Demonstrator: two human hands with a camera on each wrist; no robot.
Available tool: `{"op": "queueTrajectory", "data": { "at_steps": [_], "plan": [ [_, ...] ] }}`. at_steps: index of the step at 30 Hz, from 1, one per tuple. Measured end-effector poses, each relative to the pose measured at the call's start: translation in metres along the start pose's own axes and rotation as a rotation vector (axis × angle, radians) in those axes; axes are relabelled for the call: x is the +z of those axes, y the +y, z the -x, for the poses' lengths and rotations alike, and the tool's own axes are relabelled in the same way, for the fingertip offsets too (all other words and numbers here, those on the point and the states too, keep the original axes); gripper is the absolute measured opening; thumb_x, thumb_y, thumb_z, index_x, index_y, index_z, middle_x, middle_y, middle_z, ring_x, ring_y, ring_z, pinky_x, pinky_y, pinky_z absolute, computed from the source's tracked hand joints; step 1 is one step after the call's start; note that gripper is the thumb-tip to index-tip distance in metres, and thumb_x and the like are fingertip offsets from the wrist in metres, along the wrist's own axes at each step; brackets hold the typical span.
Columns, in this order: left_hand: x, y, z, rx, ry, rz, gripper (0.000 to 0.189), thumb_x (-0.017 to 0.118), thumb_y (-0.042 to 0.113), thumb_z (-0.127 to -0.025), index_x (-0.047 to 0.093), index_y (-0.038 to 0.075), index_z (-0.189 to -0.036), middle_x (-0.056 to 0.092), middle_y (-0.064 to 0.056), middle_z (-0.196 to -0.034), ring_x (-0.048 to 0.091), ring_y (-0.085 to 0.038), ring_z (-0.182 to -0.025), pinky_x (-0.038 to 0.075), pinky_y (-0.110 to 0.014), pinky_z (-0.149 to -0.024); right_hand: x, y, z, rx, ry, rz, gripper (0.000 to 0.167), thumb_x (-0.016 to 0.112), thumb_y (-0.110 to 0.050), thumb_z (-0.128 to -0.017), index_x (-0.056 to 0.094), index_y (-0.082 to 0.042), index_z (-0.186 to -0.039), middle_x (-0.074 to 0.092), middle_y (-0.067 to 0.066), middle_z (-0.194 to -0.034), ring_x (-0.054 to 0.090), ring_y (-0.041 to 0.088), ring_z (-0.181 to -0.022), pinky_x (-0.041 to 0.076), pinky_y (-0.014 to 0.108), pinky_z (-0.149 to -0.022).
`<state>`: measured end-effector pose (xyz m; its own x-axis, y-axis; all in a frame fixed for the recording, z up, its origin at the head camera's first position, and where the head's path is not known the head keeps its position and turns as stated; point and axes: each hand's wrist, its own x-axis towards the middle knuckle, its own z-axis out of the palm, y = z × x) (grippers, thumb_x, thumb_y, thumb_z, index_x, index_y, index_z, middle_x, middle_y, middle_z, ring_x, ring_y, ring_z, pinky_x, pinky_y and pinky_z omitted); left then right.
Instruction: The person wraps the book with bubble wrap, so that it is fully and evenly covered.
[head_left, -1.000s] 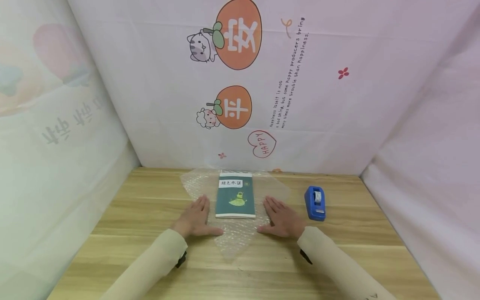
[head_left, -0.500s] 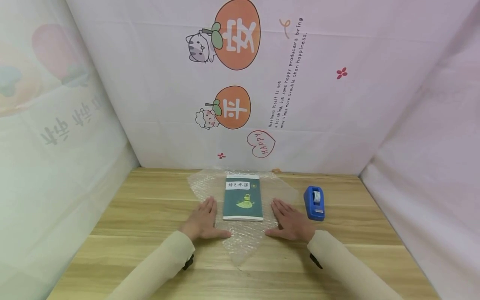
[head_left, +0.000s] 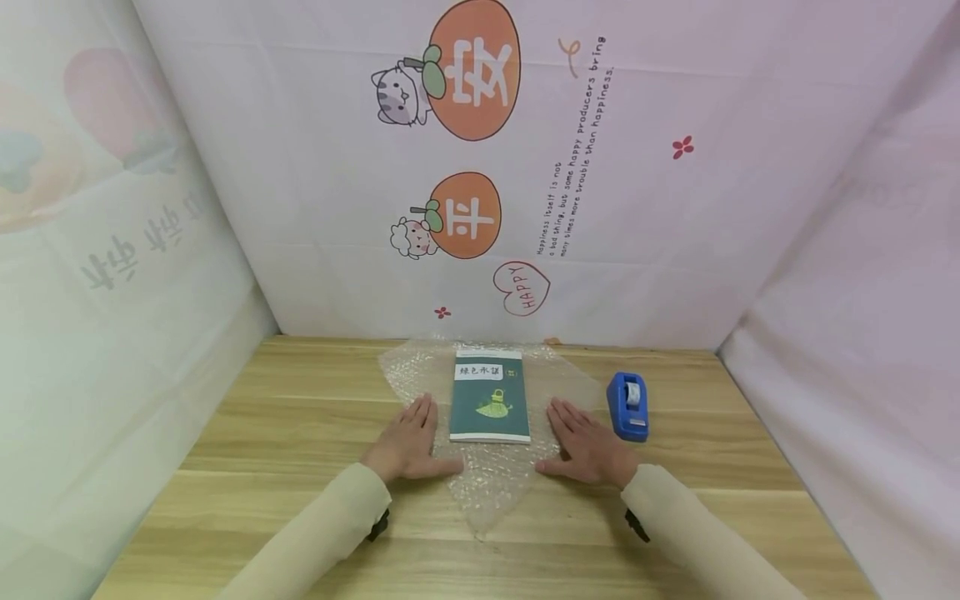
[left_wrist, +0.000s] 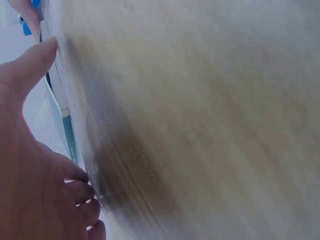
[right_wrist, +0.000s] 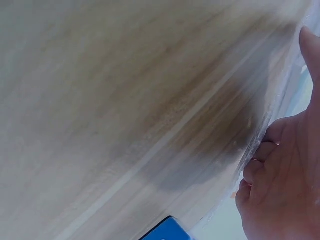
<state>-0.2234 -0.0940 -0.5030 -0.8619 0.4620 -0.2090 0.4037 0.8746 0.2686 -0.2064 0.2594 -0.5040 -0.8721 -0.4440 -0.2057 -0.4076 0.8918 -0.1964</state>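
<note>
A green book (head_left: 491,397) with white bands lies flat on a sheet of clear bubble wrap (head_left: 487,487), whose one corner points toward the person. To the left of the book, my left hand (head_left: 408,442) rests on the wrap's edge, fingers straight and thumb spread inward. On the other side my right hand (head_left: 588,446) lies the same way, its fingertips on the right part of the wrap. Both wrist views show straight fingers along the wrap, and neither hand holds anything. In the left wrist view the book (left_wrist: 67,130) appears beyond the left thumb.
A blue tape dispenser (head_left: 628,408) with a roll of tape stands to the right of the right hand. The wooden table (head_left: 300,517) is bounded by white printed cloth (head_left: 337,208) at the back and on both sides.
Both hands, the bubble wrap and the book have shifted together to the right and slightly toward the person. Most of this shift came in the first half second.
</note>
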Motion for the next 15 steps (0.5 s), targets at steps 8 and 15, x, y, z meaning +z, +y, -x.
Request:
{"op": "queueTrajectory", "data": {
  "at_steps": [8,15],
  "plan": [
    [-0.003,-0.005,0.002,0.031,0.014,0.067,0.109,0.049,0.072,-0.099,0.02,-0.011,-0.164,0.012,-0.03,-0.175,0.012,-0.043,-0.165,0.016,-0.056,-0.136,-0.006,0.0,0.009,0.054,0.017,-0.141,0.1,0.051,-0.064,-0.104,0.015,0.005,-0.167,0.008,0.026,-0.176,0.01,0.047,-0.164,0.018,0.063,-0.133],
    [-0.004,-0.006,0.005,0.033,0.021,0.079,0.104,0.055,0.065,-0.102,0.019,-0.011,-0.164,0.011,-0.029,-0.175,0.012,-0.042,-0.165,0.016,-0.055,-0.136,-0.011,0.003,0.023,0.079,0.065,-0.244,0.093,0.044,-0.059,-0.109,0.009,0.005,-0.167,0.002,0.026,-0.176,0.006,0.047,-0.164,0.014,0.064,-0.133]
  ]
}}
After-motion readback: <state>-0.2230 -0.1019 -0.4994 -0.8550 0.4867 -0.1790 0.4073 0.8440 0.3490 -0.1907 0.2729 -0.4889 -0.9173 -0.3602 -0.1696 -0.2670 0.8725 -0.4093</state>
